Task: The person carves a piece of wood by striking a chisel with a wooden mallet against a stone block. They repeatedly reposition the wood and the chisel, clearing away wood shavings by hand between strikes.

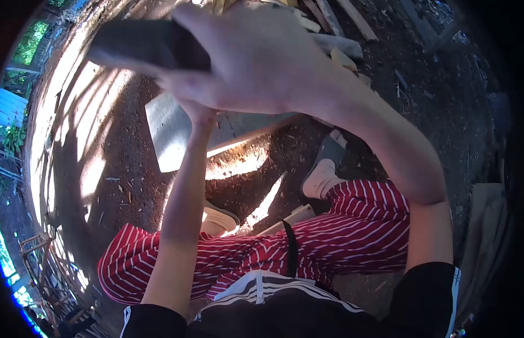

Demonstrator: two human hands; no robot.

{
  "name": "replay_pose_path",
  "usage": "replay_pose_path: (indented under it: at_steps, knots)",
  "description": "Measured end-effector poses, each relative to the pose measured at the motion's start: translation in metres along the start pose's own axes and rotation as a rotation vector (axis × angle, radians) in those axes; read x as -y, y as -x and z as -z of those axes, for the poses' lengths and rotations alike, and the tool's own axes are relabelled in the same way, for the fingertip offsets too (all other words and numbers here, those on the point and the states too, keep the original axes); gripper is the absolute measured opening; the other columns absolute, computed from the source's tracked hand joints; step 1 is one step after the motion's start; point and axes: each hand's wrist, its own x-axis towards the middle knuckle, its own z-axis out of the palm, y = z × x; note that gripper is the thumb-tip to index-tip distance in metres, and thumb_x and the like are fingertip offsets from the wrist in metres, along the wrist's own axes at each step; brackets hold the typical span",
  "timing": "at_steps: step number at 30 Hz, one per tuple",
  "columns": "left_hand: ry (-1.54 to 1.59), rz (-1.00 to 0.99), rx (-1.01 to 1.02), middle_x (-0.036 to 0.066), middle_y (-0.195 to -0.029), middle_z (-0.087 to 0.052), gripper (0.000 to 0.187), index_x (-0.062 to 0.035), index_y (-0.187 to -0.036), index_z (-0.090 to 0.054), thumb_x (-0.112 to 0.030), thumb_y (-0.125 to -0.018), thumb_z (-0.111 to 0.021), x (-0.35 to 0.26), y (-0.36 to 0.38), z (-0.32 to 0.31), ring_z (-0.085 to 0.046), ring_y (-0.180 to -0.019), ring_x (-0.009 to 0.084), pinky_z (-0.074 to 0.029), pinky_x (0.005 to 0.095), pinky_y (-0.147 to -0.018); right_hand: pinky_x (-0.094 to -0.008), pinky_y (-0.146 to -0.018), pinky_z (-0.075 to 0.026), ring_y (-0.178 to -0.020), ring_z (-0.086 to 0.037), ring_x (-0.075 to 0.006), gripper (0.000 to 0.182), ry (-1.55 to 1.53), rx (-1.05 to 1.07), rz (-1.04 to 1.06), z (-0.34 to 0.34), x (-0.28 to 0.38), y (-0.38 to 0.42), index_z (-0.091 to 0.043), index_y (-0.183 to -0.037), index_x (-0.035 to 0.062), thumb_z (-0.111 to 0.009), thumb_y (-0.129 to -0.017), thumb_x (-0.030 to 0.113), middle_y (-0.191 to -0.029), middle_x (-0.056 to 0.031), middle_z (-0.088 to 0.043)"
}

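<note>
Close to the camera, my right hand (pixel 262 59) reaches across the top of the view and is closed around a dark, block-shaped object (pixel 146 45). Motion blur hides what kind of thing it is. Its long end points to the left. My left hand (pixel 195 101) comes up from below and meets the right hand under this object. Most of its fingers are hidden or smeared, so its grip does not show. Beneath both hands a flat grey board (pixel 228 132) lies on the ground, partly sunlit.
Wood pieces (pixel 343 48) lie scattered at the top right. My legs in red striped trousers (pixel 352 231) are bent in front, with a shoe (pixel 324 163) by the board. A short wood piece (pixel 290 218) lies between the legs. Sticks and a small wooden frame (pixel 36 242) stand at left.
</note>
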Motion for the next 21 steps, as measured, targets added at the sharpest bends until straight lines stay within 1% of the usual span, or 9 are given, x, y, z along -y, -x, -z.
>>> replay_pose_path:
  at_steps: [3, 6, 10, 11, 14, 17, 19, 20, 21]
  knots:
    - [0.064, 0.127, 0.178, 0.011, -0.103, -0.058, 0.052, 0.003, -0.114, -0.047, -0.021, -0.078, -0.076, 0.004, -0.011, 0.013, -0.059, -0.094, 0.0204, -0.051, 0.0364, -0.082, -0.0425, -0.058, -0.054, -0.065, -0.069, -0.0262, 0.052, -0.293, -0.603, 0.254, -0.006, 0.0, -0.007, -0.059, -0.116, 0.0031, -0.066, -0.078, 0.038, -0.077, -0.0108, -0.069]
    - [0.149, 0.214, 0.38, 0.01, -0.099, -0.059, 0.052, 0.0026, -0.113, -0.047, -0.021, -0.078, -0.077, -0.013, -0.037, 0.019, -0.059, -0.092, 0.0203, -0.051, 0.0363, -0.081, -0.0342, -0.063, -0.056, -0.068, -0.068, -0.0217, 0.056, 0.068, -0.04, -0.002, -0.024, -0.002, -0.001, -0.06, -0.11, 0.0005, -0.073, -0.079, 0.045, -0.077, -0.0126, -0.066]
    - [0.258, 0.393, 0.677, 0.009, -0.094, -0.06, 0.052, 0.0021, -0.111, -0.048, -0.022, -0.077, -0.078, -0.031, -0.038, 0.026, -0.06, -0.09, 0.0201, -0.051, 0.036, -0.079, -0.0362, -0.056, -0.056, -0.064, -0.069, -0.024, 0.059, -0.064, -0.341, 0.127, -0.007, -0.003, -0.009, -0.06, -0.116, 0.0026, -0.07, -0.08, 0.048, -0.077, -0.0122, -0.068]
    - [0.223, -0.017, 0.587, 0.005, -0.079, -0.059, 0.047, 0.0018, -0.101, -0.052, -0.023, -0.073, -0.08, -0.067, -0.032, 0.025, -0.06, -0.078, 0.0173, -0.051, 0.0354, -0.07, -0.0443, -0.062, -0.057, -0.064, -0.07, -0.0277, 0.058, -0.157, -0.384, 0.151, 0.001, 0.0, -0.01, -0.054, -0.124, 0.0054, -0.066, -0.079, 0.04, -0.074, -0.0102, -0.07]
    - [0.137, -0.047, 0.533, 0.004, -0.077, -0.059, 0.04, 0.0023, -0.09, -0.055, -0.021, -0.07, -0.08, -0.021, -0.038, 0.021, -0.06, -0.076, 0.0152, -0.048, 0.0335, -0.066, -0.0445, -0.061, -0.057, -0.065, -0.071, -0.0281, 0.057, -0.173, -0.456, 0.121, -0.019, -0.006, -0.004, -0.056, -0.122, 0.0058, -0.067, -0.079, 0.041, -0.077, -0.0103, -0.071]
    - [0.2, -0.209, 0.344, 0.006, -0.078, -0.06, 0.034, 0.0033, -0.082, -0.057, -0.021, -0.07, -0.078, -0.072, -0.032, 0.015, -0.059, -0.075, 0.0149, -0.047, 0.033, -0.067, -0.0441, -0.061, -0.058, -0.069, -0.072, -0.028, 0.058, 0.09, -0.133, -0.005, -0.021, -0.011, -0.002, -0.056, -0.12, 0.0045, -0.063, -0.082, 0.047, -0.082, -0.0123, -0.072]
    - [0.139, -0.037, 0.448, 0.009, -0.084, -0.061, 0.035, 0.0043, -0.085, -0.058, -0.021, -0.07, -0.077, -0.092, -0.033, 0.023, -0.059, -0.081, 0.0161, -0.047, 0.0337, -0.072, -0.0429, -0.064, -0.058, -0.071, -0.072, -0.0273, 0.06, 0.026, -0.039, -0.04, -0.002, -0.004, -0.007, -0.056, -0.12, 0.0024, -0.058, -0.085, 0.051, -0.082, -0.0129, -0.072]
    - [0.078, 0.136, 0.545, 0.011, -0.089, -0.063, 0.036, 0.0054, -0.087, -0.059, -0.021, -0.071, -0.077, -0.094, -0.031, 0.027, -0.06, -0.086, 0.0173, -0.048, 0.0344, -0.077, -0.0344, -0.051, -0.056, -0.056, -0.068, -0.0186, 0.061, -0.092, -0.44, 0.152, -0.02, -0.013, -0.014, -0.058, -0.119, 0.0071, -0.061, -0.085, 0.058, -0.069, -0.0076, -0.067]
    - [0.109, 0.046, 0.536, 0.013, -0.096, -0.063, 0.036, 0.0062, -0.088, -0.059, -0.021, -0.072, -0.076, -0.089, -0.033, 0.025, -0.059, -0.091, 0.0177, -0.047, 0.0347, -0.081, -0.0385, -0.057, -0.057, -0.064, -0.07, -0.0227, 0.062, -0.287, -0.361, 0.139, -0.008, -0.008, -0.015, -0.057, -0.12, 0.0047, -0.059, -0.085, 0.056, -0.074, -0.0102, -0.07]
